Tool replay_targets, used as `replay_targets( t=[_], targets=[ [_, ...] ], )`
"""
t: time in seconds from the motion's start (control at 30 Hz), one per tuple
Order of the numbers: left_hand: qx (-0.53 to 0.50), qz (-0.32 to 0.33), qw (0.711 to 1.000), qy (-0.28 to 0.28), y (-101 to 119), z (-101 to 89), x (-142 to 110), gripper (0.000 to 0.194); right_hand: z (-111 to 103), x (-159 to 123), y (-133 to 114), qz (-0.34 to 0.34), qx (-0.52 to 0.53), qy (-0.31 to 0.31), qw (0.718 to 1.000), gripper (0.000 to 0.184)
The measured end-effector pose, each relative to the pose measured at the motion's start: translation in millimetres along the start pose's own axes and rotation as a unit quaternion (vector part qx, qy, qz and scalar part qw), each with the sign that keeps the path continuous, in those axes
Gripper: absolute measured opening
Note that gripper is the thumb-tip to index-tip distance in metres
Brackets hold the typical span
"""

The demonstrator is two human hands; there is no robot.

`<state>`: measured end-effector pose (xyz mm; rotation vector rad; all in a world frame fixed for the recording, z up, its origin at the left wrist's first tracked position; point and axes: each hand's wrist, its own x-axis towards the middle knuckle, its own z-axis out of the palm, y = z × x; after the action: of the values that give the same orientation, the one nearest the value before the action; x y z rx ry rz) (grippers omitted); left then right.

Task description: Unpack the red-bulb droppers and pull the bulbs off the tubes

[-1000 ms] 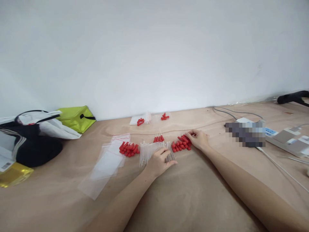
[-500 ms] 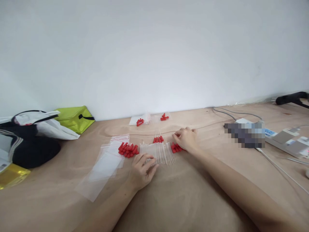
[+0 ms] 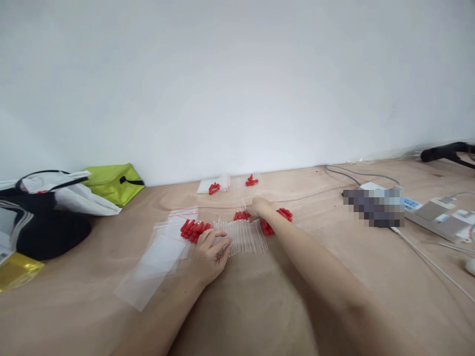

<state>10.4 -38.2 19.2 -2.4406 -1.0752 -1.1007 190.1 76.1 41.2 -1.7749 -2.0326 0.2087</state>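
Note:
A row of thin clear tubes (image 3: pixel 247 237) lies side by side in front of me. My left hand (image 3: pixel 210 254) rests at the row's left end, fingers apart and fingertips touching the tubes. Just beyond the row are several clear tubes with red rubber bulbs (image 3: pixel 240 216) at their near ends. My right hand (image 3: pixel 261 207) reaches to the rightmost of these bulbs; its fingertips are mostly hidden and slightly blurred. One pile of red bulbs (image 3: pixel 191 230) sits left of the row, partly on plastic bags. Another red bulb pile (image 3: pixel 285 214) is to the right, partly behind my right forearm.
Clear zip bags (image 3: pixel 158 254) lie at left. Farther back, small bags hold red bulbs (image 3: pixel 214 188). A green pouch (image 3: pixel 115 183) and black cap (image 3: pixel 52 232) stand at far left. A power strip (image 3: pixel 440 217) with cables is at right, beside a pixelated object (image 3: pixel 374 207).
My left hand has slid left along the tubes to the row's left end. My right hand has moved left from the right bulb pile to the bulb-ended tubes.

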Motion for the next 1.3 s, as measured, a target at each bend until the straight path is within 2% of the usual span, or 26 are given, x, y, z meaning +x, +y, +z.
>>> replay_targets(
  t=[0.1, 0.2, 0.23, 0.33, 0.4, 0.47, 0.6, 0.73, 0.87, 1.3],
  targets=[
    [-0.002, 0.000, 1.000, -0.004, -1.9, 0.5, -1.0, 0.012, -18.6, -11.8, 7.3, 0.037, -0.017, -0.009, 0.999, 0.033],
    [0.002, 0.002, 1.000, -0.007, -0.2, 3.9, -2.0, 0.014, -33.5, -44.0, 28.0, 0.016, -0.019, 0.030, 0.999, 0.024],
    [0.006, -0.001, 1.000, -0.004, 1.8, 5.7, -2.1, 0.017, -35.0, -58.1, 37.6, -0.004, -0.019, 0.052, 0.998, 0.023],
    [0.016, -0.017, 0.999, 0.032, 10.8, 11.9, -0.6, 0.033, -29.8, -100.0, 66.5, -0.155, -0.018, 0.202, 0.967, 0.021],
    [0.012, -0.014, 0.998, 0.057, 16.8, 15.0, 1.5, 0.042, -23.7, -119.5, 79.2, -0.229, -0.016, 0.249, 0.941, 0.017],
    [0.007, 0.001, 0.998, 0.055, 20.9, 16.1, 3.5, 0.044, -19.6, -129.1, 83.0, -0.256, -0.017, 0.274, 0.927, 0.019],
    [0.022, 0.028, 0.999, 0.021, 24.1, 15.5, 5.7, 0.037, -16.1, -129.8, 71.1, -0.302, -0.005, 0.265, 0.916, 0.014],
    [0.029, 0.060, 0.998, 0.012, 29.5, 18.3, 7.8, 0.021, -11.9, -128.8, 56.3, -0.323, 0.012, 0.239, 0.916, 0.012],
    [0.025, 0.069, 0.997, 0.001, 36.9, 21.7, 10.5, 0.014, -8.7, -131.2, 49.8, -0.356, 0.028, 0.234, 0.904, 0.011],
    [0.011, 0.083, 0.996, 0.007, 42.0, 16.2, 6.8, 0.018, -11.8, -137.4, 50.1, -0.393, 0.037, 0.237, 0.887, 0.012]
  ],
)
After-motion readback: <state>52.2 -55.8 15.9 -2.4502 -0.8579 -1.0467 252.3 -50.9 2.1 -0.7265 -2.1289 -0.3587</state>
